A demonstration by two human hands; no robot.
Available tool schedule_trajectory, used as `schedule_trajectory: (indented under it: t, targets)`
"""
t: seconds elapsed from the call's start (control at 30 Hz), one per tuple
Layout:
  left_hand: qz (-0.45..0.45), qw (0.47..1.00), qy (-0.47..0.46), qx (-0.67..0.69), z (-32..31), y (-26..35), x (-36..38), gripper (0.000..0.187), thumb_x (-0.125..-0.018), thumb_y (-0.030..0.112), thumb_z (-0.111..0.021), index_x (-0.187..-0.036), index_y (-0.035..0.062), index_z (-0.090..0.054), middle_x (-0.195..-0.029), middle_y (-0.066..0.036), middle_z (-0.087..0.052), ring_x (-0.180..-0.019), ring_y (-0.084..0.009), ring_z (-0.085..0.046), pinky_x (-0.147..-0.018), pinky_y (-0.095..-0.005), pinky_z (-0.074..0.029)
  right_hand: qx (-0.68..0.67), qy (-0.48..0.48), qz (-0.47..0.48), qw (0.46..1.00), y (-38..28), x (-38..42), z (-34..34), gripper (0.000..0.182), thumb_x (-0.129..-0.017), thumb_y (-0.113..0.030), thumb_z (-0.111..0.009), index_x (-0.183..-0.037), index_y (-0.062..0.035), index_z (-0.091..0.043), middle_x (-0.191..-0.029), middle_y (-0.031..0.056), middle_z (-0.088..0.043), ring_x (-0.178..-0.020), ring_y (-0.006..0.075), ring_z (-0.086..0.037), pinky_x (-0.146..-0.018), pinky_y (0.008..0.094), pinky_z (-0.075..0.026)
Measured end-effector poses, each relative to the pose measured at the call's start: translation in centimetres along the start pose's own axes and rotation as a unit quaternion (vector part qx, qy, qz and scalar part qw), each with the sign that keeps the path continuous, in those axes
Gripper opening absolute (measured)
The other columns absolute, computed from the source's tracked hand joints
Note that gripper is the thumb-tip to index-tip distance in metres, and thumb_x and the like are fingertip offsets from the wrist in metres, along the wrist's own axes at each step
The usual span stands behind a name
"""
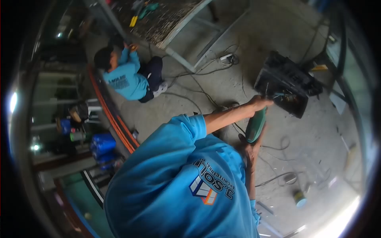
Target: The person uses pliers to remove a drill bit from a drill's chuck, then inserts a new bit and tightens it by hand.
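Observation:
A green power tool (256, 125) is held in front of my blue shirt, over the concrete floor. My left hand (260, 103) is closed at its upper end, with the fingers partly hiding that end. The lower end is gripped by my right hand (253, 148). The kind of tool cannot be made out. Just beyond my left hand, an open black toolbox (295, 106) with several small items inside lies on the floor.
A co-worker in a blue shirt (129, 81) crouches beside a metal-framed worktable (180, 27). Cables (204, 93) run across the floor to a power strip (227, 59). Orange bars (107, 109) lie at left. A small can (299, 198) stands at lower right.

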State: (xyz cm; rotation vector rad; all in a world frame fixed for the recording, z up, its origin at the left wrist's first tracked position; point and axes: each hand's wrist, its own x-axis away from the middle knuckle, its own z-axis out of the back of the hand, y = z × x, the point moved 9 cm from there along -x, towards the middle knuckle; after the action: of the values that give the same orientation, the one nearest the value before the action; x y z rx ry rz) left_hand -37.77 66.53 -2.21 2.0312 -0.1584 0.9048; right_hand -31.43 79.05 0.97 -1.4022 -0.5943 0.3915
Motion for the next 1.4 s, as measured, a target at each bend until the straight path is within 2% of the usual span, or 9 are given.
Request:
schedule_trajectory:
  t: [0.27,0.53,0.7,0.83,0.93,1.13,1.23,1.3,1.4]
  targets:
    - [0.033,0.948,0.171,0.267,4.5,-8.3,8.3,0.024,-0.076,0.022,-0.067,-0.083,0.0029,-0.053,-0.062,-0.008,-0.053,-0.050,-0.0190,-0.053,-0.044,-0.0344,-0.044,0.039,-0.255,-0.023,0.966,-0.9,4.4,0.3,0.084,-0.066,-0.003,-0.065,-0.136,-0.0031,-0.017,-0.105,0.0141,-0.055,-0.084,0.0210,-0.057,-0.073,0.0322,-0.048]
    - [0.021,0.882,0.135,0.451,8.0,-10.4,12.1,0.034,-0.080,0.036,-0.064,-0.085,0.0080,-0.045,-0.075,-0.008,-0.054,-0.069,-0.0245,-0.059,-0.064,-0.0385,-0.051,0.236,-0.370,0.012,0.899,-4.8,5.0,-1.8,0.074,-0.069,-0.001,-0.058,-0.134,-0.0067,-0.023,-0.102,0.0181,-0.060,-0.092,0.0234,-0.061,-0.074,0.0321,-0.048]
    - [-0.103,0.929,-0.196,0.296,2.8,-7.8,10.4,0.061,-0.083,0.044,-0.056,-0.125,0.0042,-0.037,-0.123,-0.013,-0.048,-0.119,-0.0218,-0.041,-0.097,-0.0392,-0.034,0.338,-0.296,-0.009,0.894,-12.0,2.2,2.0,0.072,-0.062,0.005,-0.051,-0.131,-0.0080,-0.034,-0.109,0.0202,-0.058,-0.099,0.0277,-0.058,-0.081,0.0350,-0.047]
    - [-0.173,0.914,-0.283,-0.235,-5.9,-14.8,6.6,0.082,-0.077,0.045,-0.063,-0.136,0.0033,-0.022,-0.135,-0.019,-0.033,-0.124,-0.0297,-0.034,-0.101,-0.0383,-0.030,0.418,-0.241,0.045,0.875,-18.6,-0.4,8.4,0.078,-0.055,0.002,-0.053,-0.131,-0.0068,-0.036,-0.102,0.0202,-0.061,-0.090,0.0291,-0.063,-0.075,0.0362,-0.051]
    - [-0.156,0.879,-0.317,-0.321,-11.3,-16.6,5.6,0.097,-0.070,0.042,-0.071,-0.138,0.0047,-0.013,-0.135,-0.025,-0.028,-0.123,-0.0349,-0.034,-0.101,-0.0405,-0.031,0.412,-0.147,0.007,0.899,-21.8,-0.5,14.6,0.078,-0.054,0.004,-0.050,-0.130,-0.0026,-0.036,-0.104,0.0190,-0.060,-0.087,0.0246,-0.062,-0.074,0.0328,-0.049]
    - [-0.128,0.926,-0.087,-0.345,-14.7,-11.9,-2.4,0.106,-0.063,0.038,-0.075,-0.139,0.0163,-0.004,-0.135,-0.029,-0.017,-0.116,-0.0413,-0.038,-0.096,-0.0431,-0.036,0.271,0.106,0.068,0.954,-23.5,1.5,32.3,0.070,-0.057,0.000,-0.057,-0.124,0.0035,-0.039,-0.103,0.0180,-0.058,-0.088,0.0243,-0.059,-0.079,0.0312,-0.047]
    - [-0.381,0.741,-0.072,-0.548,-18.0,-15.4,-7.1,0.069,-0.065,0.041,-0.071,-0.122,0.0095,-0.048,-0.125,-0.022,-0.041,-0.096,-0.0345,-0.054,-0.082,-0.0433,-0.043,0.280,0.226,0.133,0.924,-25.0,3.6,41.5,0.068,-0.058,-0.001,-0.057,-0.123,0.0039,-0.039,-0.103,0.0184,-0.058,-0.088,0.0245,-0.059,-0.078,0.0314,-0.047]
    - [-0.110,0.693,-0.294,-0.649,-20.1,-20.7,-7.5,0.043,-0.072,0.048,-0.062,-0.071,0.0052,-0.066,-0.073,-0.010,-0.063,-0.073,-0.0259,-0.060,-0.066,-0.0395,-0.046,0.294,0.285,0.172,0.896,-26.1,4.5,46.1,0.067,-0.059,-0.001,-0.057,-0.123,0.0042,-0.039,-0.103,0.0187,-0.058,-0.087,0.0246,-0.059,-0.078,0.0315,-0.047]
    - [0.033,0.803,-0.275,-0.528,-21.1,-21.5,-7.3,0.045,-0.074,0.049,-0.059,-0.080,0.0051,-0.067,-0.074,-0.011,-0.065,-0.069,-0.0250,-0.062,-0.059,-0.0383,-0.048,0.304,0.353,0.219,0.857,-28.1,4.9,51.9,0.065,-0.059,-0.001,-0.058,-0.122,0.0047,-0.040,-0.102,0.0191,-0.058,-0.087,0.0248,-0.059,-0.078,0.0317,-0.047]
